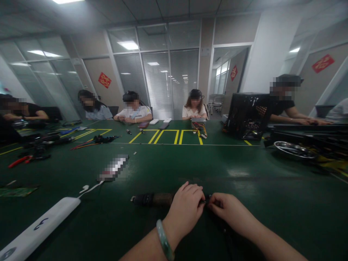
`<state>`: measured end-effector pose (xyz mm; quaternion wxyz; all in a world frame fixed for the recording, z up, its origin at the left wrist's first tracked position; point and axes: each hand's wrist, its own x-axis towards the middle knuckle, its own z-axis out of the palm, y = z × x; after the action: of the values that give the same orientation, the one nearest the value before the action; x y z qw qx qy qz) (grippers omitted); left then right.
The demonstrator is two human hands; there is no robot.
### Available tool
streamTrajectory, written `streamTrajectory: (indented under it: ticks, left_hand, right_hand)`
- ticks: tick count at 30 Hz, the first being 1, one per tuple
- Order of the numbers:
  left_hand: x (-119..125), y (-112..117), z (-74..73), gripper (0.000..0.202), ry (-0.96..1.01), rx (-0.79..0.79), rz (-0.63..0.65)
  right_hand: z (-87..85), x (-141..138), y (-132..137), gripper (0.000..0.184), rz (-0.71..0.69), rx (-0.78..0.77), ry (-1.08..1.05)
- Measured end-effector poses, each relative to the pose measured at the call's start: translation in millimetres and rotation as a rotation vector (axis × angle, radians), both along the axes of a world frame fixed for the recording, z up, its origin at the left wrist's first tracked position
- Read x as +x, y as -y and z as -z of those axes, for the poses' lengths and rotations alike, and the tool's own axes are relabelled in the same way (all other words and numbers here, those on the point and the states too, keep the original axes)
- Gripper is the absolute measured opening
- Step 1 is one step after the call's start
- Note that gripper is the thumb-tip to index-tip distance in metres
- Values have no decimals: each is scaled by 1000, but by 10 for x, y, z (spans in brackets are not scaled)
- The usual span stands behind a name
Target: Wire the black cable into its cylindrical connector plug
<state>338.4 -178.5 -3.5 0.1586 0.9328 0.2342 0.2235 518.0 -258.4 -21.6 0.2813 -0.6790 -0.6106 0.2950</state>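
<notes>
A long, dark cylindrical tool lies on the green table in front of me, its small metal tip pointing left. It looks like an electric screwdriver, but I cannot be certain. My left hand, with a jade-green bangle on the wrist, is closed over the tool's right end. Close beside it, my right hand has thumb and finger pinched together near that end. Something small and dark sits between the two hands; the fingers mostly hide it. A dark cord-like shape runs below my right hand, hard to make out.
To the left lie a white power strip, a phone on a white cable, a green circuit board and red-handled pliers. A black computer case stands at the right. Several people sit around the far side.
</notes>
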Motion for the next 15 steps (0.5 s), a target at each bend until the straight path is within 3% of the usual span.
streamTrajectory:
  ticks: [15]
  left_hand:
    - [-6,-4,12,18,-28,16,19]
  right_hand:
    - [-64,-30,4,13,23,8,57]
